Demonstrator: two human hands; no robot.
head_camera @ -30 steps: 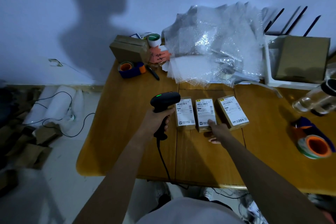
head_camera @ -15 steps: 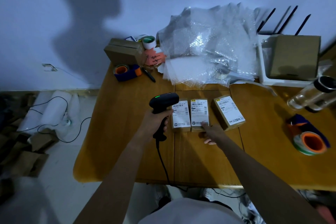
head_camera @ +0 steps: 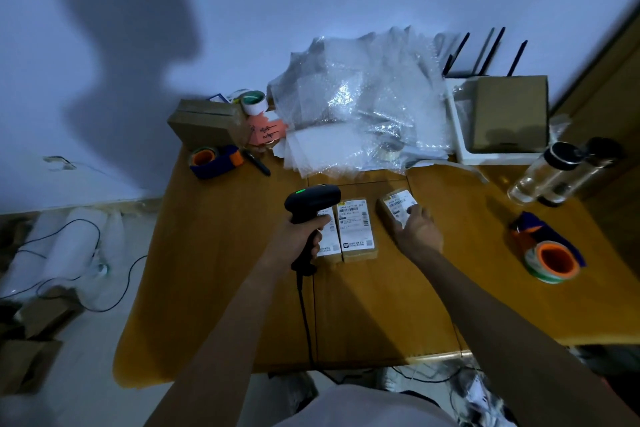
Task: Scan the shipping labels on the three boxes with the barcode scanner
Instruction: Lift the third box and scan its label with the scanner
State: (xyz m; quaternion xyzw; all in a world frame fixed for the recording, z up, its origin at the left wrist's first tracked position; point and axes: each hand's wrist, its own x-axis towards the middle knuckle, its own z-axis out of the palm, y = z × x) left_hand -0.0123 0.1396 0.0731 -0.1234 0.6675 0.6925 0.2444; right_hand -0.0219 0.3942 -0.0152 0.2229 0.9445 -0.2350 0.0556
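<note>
Three small brown boxes with white shipping labels lie in a row on the wooden table [head_camera: 214, 270]. My left hand [head_camera: 304, 236] grips the handle of the black barcode scanner [head_camera: 313, 199], whose green light is on; its head hangs over the left box [head_camera: 329, 239] and hides part of that label. The middle box [head_camera: 356, 229] lies uncovered beside it. My right hand [head_camera: 417, 230] rests on the near end of the right box [head_camera: 394, 206], fingers over its label. The scanner's cable runs back over the table's near edge.
Bubble wrap [head_camera: 360, 104] is piled at the back. A cardboard box [head_camera: 204, 123], tape rolls [head_camera: 211, 159] and a pen sit back left. A white tray with a box [head_camera: 509, 114], clear bottles [head_camera: 554, 173] and an orange tape dispenser [head_camera: 550, 260] stand on the right.
My right hand has moved from the near end of the middle box to the right box and lies on it. The scanner stays over the left box.
</note>
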